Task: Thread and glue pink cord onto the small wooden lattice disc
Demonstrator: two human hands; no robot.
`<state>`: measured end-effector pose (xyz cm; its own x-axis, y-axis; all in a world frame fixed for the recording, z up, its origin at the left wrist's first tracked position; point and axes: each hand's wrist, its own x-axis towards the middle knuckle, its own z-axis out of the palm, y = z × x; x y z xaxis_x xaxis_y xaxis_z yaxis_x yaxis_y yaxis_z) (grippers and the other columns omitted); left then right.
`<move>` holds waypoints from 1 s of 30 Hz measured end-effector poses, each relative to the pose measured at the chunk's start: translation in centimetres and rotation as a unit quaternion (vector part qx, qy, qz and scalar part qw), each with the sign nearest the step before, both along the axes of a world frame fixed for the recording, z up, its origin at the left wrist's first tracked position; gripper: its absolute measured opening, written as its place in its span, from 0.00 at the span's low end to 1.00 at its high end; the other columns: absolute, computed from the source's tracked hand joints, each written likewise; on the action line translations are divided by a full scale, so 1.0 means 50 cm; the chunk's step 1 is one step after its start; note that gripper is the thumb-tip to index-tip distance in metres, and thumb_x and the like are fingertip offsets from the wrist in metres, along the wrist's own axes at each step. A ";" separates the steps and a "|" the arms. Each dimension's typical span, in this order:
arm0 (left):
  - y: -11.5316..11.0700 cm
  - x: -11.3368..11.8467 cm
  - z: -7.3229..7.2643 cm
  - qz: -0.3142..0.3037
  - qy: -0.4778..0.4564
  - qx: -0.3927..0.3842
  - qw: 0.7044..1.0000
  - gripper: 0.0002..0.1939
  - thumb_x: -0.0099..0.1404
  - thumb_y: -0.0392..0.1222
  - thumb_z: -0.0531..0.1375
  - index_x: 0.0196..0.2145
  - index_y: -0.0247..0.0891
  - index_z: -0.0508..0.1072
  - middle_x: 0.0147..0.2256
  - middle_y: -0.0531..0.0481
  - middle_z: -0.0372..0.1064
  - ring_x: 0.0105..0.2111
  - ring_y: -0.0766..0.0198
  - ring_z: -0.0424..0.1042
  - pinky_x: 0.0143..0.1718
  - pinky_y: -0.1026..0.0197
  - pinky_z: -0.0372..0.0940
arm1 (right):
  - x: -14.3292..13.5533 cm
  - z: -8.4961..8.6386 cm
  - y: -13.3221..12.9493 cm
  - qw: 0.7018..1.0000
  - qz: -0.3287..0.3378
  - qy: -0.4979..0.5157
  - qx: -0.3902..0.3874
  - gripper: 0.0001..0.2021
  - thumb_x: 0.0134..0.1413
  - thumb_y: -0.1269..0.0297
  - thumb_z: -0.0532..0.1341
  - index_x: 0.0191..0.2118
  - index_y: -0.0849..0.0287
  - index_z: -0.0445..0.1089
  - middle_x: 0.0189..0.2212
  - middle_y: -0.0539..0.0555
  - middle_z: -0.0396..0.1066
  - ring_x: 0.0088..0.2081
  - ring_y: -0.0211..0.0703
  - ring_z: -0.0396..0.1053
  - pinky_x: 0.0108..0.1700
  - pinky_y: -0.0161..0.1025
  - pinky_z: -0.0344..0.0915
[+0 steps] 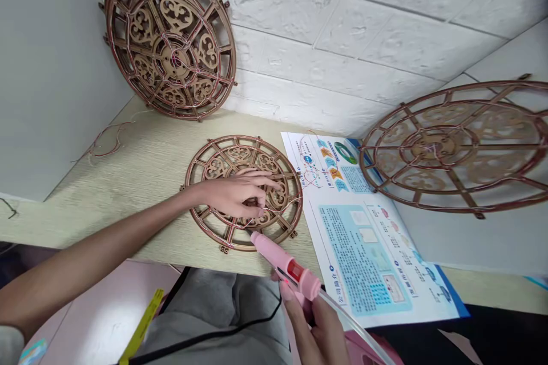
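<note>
A round brown openwork wheel [229,236] lies flat on the table, with thin wires along its rings and spokes. My left hand [233,194] rests over its middle, fingers spread to the right, thumb and index curved towards the lower part. Whether a wire is under those fingertips cannot be made out. In my right hand [314,319] is a pink hot glue gun [276,254], a clear glue stick [355,322] sticking out of its back. The gun's nozzle points at the wheel's lower right rim, just below my left fingers.
Similar wheels [175,63] lean on the white brick wall [291,57] at the back left. Another wheel [458,182] stands tilted at the right. A printed sheet [317,222] lies right of the flat wheel. Loose wires [115,140] lie at the left. A black cable [222,332] crosses my lap.
</note>
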<state>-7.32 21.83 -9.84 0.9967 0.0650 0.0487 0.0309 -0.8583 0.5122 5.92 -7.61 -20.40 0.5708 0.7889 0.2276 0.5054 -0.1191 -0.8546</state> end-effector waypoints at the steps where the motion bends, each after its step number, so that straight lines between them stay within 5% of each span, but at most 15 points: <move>1: 0.000 0.000 -0.001 0.001 0.000 0.002 1.000 0.05 0.72 0.40 0.60 0.37 0.38 0.74 0.71 0.48 0.54 0.75 0.50 0.43 0.75 0.42 0.41 | 0.001 0.004 0.008 1.000 0.002 0.005 0.002 0.20 0.60 0.45 0.66 0.49 0.52 0.80 0.37 0.57 0.81 0.36 0.48 0.75 0.30 0.35 0.70; 12: -0.001 0.002 -0.004 0.005 -0.012 -0.003 1.000 0.03 0.69 0.37 0.62 0.36 0.38 0.74 0.70 0.50 0.56 0.75 0.49 0.44 0.75 0.42 0.40 | -0.002 0.029 0.034 1.000 0.023 0.009 0.002 0.16 0.58 0.44 0.66 0.40 0.50 0.80 0.33 0.58 0.77 0.40 0.52 0.77 0.35 0.38 0.74; 17: -0.001 0.002 -0.003 0.008 -0.007 -0.007 1.000 0.03 0.70 0.38 0.62 0.36 0.38 0.74 0.71 0.48 0.55 0.75 0.48 0.44 0.75 0.42 0.40 | -0.012 0.053 0.047 1.000 0.007 0.005 -0.013 0.18 0.59 0.43 0.65 0.44 0.51 0.79 0.36 0.58 0.77 0.42 0.50 0.76 0.37 0.37 0.73; 30: -0.005 0.004 0.003 0.010 0.001 0.006 1.000 0.02 0.68 0.36 0.62 0.36 0.38 0.73 0.71 0.47 0.55 0.74 0.51 0.45 0.75 0.43 0.42 | -0.029 0.063 0.046 0.997 -0.032 0.030 -0.057 0.26 0.55 0.34 0.64 0.33 0.55 0.76 0.22 0.50 0.65 0.27 0.41 0.64 0.30 0.37 0.62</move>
